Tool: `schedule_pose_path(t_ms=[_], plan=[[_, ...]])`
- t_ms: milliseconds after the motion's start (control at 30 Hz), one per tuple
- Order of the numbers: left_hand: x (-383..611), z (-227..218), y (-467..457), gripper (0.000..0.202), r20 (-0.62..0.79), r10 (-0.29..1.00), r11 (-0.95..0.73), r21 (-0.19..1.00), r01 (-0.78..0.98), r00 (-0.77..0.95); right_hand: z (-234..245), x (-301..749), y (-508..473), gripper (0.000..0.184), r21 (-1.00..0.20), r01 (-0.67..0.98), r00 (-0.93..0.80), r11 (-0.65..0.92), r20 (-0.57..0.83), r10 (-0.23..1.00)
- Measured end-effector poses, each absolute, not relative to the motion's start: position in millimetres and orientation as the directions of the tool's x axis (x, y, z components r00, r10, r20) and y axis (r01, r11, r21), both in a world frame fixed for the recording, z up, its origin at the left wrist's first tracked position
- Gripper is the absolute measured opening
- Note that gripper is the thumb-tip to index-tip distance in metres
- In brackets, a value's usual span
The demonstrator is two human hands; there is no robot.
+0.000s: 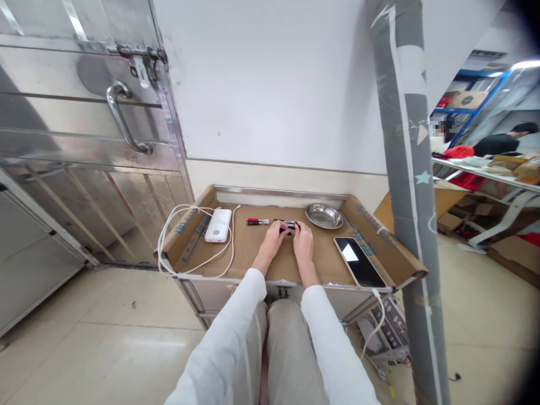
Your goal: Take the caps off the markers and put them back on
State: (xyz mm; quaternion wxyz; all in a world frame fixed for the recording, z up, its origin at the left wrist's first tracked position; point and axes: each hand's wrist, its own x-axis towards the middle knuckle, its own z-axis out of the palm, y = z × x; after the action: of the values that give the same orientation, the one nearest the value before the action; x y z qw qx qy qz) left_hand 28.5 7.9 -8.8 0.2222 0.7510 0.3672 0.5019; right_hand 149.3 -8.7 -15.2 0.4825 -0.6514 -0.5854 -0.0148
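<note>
My left hand [275, 234] and my right hand [302, 239] rest side by side on a cardboard-lined tray table [253, 253]. Both close around a small dark pen-like item [287, 225] between their fingertips; its exact shape is hidden by the fingers. A red and black pen [257, 221] lies just left of my left hand, untouched. A round metal dish [324, 216] sits just beyond my right hand.
A white power bank [218, 225] with a looping white cable [169, 242] lies at the left. A dark phone [359, 261] lies at the right. A grey wrapped post [411, 197] stands right of the table; a metal door [84, 129] is left. People sit far right.
</note>
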Motion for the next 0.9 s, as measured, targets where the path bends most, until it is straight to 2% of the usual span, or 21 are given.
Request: schedule_pose_path(t_ms=[100, 200, 300, 467, 700, 900], plan=[[27.0, -8.4, 7.7, 0.011, 0.542, 0.784, -0.621, 0.687, 0.377, 0.304, -15.5, 149.6, -8.4, 0.037, -0.603, 0.783, 0.31, 0.153, 0.59, 0.745], [25.3, -7.0, 5.7, 0.01, 0.525, 0.774, -0.631, 0.595, 0.497, 0.354, -15.1, 149.5, -8.5, 0.037, -0.594, 0.789, 0.307, 0.154, 0.599, 0.74], [24.1, -4.8, 2.8, 0.008, 0.506, 0.787, -0.599, 0.493, 0.631, 0.352, -14.3, 149.5, -9.2, 0.037, -0.584, 0.798, 0.3, 0.149, 0.6, 0.742], [24.1, -1.8, -1.0, 0.013, 0.498, 0.811, -0.538, 0.432, 0.724, 0.307, -15.1, 149.6, -10.2, 0.038, -0.56, 0.815, 0.279, 0.148, 0.603, 0.747], [24.8, -8.1, 0.8, 0.022, 0.453, 0.876, -0.431, 0.588, 0.684, 0.162, -16.3, 147.7, -12.6, 0.036, -0.501, 0.842, 0.166, 0.2, 0.594, 0.787], [24.8, -11.3, 4.6, 0.023, 0.428, 0.895, -0.399, 0.643, 0.653, 0.124, -15.1, 146.5, -13.7, 0.033, -0.471, 0.83, 0.022, 0.299, 0.563, 0.826]])
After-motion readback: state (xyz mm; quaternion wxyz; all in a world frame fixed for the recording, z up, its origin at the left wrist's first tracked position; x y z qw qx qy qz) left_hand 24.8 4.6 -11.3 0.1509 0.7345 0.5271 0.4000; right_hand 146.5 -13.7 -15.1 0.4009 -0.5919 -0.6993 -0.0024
